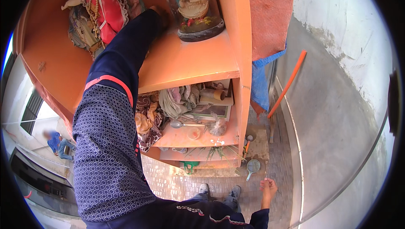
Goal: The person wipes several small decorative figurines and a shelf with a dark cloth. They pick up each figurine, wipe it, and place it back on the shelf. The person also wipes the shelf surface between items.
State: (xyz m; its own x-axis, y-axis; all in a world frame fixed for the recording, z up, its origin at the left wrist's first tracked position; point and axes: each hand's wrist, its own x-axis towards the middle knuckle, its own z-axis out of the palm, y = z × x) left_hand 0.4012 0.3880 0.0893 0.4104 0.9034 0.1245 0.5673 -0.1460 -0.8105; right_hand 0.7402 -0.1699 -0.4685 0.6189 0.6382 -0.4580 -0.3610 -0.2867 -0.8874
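On an orange shelf unit (pixel 194 66), a glass dome (pixel 211 7) is set over a figurine (pixel 193 4). Left of the dome, a bead-draped doll in red (pixel 112 11) is placed; between the two, the left hand (pixel 162 19) is extended, its fingers poorly seen. Below the dome, bundled cloths (pixel 175 102), a spoon (pixel 179 124) and a plastic bag (pixel 218 127) are kept. Well below it, rightward, the right hand (pixel 268 188) is held with fingers bent.
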